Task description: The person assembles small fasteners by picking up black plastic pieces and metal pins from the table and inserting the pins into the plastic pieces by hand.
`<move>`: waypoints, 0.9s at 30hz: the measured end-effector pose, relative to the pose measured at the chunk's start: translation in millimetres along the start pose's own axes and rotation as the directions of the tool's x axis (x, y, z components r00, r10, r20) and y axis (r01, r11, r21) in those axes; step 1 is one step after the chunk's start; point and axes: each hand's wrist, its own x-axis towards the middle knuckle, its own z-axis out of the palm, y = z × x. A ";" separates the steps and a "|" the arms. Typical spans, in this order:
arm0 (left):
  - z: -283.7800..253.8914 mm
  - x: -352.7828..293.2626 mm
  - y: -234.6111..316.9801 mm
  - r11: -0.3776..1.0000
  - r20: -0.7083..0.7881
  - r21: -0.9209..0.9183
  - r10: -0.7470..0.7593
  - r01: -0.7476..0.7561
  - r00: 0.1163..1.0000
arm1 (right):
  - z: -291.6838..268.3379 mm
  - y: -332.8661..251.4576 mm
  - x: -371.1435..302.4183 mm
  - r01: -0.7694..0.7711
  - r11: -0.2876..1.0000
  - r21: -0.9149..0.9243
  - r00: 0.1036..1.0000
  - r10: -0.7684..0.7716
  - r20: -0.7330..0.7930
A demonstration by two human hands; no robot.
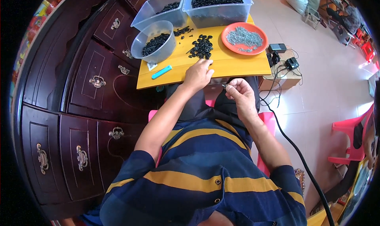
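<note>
My left hand [198, 74] reaches over the yellow table, its fingers bent together at the near edge of a loose pile of small black ring-shaped parts [201, 46]. Something dark and small shows by its fingertips, too little to make out. Above my lap, in front of the table edge, my right hand [242, 94] pinches a small dark piece with a metal tip [224, 86] between thumb and fingers. To the right of the pile, an orange-red plate [264, 39] holds many small silver metal pieces [244, 37].
On the yellow table [237, 70] are a round clear tub [170, 47] of black parts, two clear bins [217, 21] and a turquoise-handled tool [162, 72]. Dark wooden drawers [87, 71] line the left. A cardboard box [283, 78] with black devices and cables stands right.
</note>
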 end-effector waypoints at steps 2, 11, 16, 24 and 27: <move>-1.0 -6.4 0.3 0.989 -0.011 -0.144 -0.023 0.021 1.000 | -0.3 -0.8 0.9 0.001 1.000 0.005 1.000 -0.001 -0.003; 6.2 6.4 -10.3 0.986 -0.188 -0.121 0.092 -0.116 0.978 | -2.1 1.0 1.4 -0.004 1.000 -0.005 1.000 0.005 0.013; 9.1 6.2 -22.0 0.980 -0.181 -0.159 0.091 -0.121 0.979 | -0.9 1.0 0.5 -0.008 1.000 0.006 1.000 0.008 0.016; -23.2 -35.7 22.4 0.386 0.218 -0.876 -0.217 0.289 0.952 | 0.0 1.0 0.0 -0.031 0.999 -0.006 0.999 0.031 0.024; -22.1 -51.8 31.0 0.375 0.204 -0.889 -0.188 0.263 0.961 | -0.6 4.3 -1.1 -0.052 0.998 -0.020 0.997 0.053 0.056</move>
